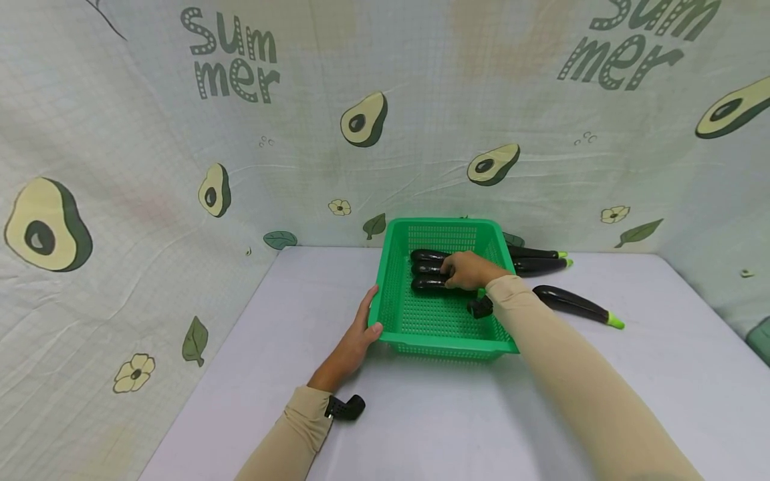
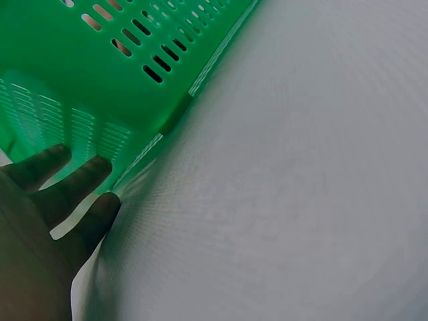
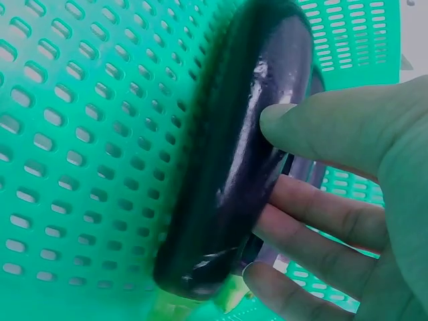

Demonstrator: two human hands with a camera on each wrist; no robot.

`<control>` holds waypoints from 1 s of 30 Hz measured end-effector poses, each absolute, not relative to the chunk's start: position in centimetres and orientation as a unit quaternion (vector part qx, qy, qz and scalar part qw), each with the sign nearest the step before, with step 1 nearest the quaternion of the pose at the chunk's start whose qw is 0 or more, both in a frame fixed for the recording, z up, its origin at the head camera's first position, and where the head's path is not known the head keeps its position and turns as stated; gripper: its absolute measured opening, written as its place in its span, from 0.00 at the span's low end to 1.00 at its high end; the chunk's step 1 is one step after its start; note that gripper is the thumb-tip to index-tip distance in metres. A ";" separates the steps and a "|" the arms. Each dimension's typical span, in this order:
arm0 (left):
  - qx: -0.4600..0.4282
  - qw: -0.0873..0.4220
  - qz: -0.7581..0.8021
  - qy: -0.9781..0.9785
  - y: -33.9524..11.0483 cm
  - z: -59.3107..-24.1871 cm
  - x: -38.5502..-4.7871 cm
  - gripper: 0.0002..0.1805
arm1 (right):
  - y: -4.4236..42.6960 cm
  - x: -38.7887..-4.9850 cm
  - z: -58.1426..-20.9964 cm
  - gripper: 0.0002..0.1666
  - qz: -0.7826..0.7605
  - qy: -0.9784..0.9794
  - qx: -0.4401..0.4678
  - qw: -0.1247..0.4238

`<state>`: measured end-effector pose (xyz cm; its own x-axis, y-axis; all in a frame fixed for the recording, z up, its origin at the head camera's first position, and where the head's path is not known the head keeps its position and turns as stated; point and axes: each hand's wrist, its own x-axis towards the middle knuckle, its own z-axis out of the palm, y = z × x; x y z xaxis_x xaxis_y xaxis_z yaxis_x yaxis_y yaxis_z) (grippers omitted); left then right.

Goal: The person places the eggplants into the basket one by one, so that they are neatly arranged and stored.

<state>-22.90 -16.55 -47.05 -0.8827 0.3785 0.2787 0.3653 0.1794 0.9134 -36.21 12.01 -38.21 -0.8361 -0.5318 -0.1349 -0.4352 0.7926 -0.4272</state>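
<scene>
"Now, where does the near eggplant (image 1: 428, 285) lie relative to the right hand (image 1: 473, 270)?"

"Inside the green basket (image 1: 445, 343), nearest the person of three set side by side (image 1: 426, 268). Its long axis runs left to right, rounded end leftward, directly beneath the right fingers: thumb on its upper face, fingertips at its flank, in a light pinch."

"And the left hand (image 1: 351, 347)?"

"Farther from the eggplant, at the basket's left wall; its fingers are straight, spread apart, and touch the plastic."

"Which relation, then, governs the move?"

"Probably the crosswise meeting of right hand and long axis, best seen in the right wrist view. Three more eggplants (image 1: 571, 304) rest on the desk (image 1: 433, 414), right of the basket."
</scene>
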 end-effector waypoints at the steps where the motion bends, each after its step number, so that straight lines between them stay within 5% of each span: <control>1: 0.242 0.005 0.593 0.768 -16.6 -47.1 -22.9 0.47 | 12.0 -36.2 -38.2 0.21 -0.192 0.939 -0.258 0.124; 30: 0.238 0.006 0.593 0.769 -16.6 -47.1 -22.9 0.44 | 14.2 -35.7 -36.1 0.23 -0.312 0.912 -0.258 0.068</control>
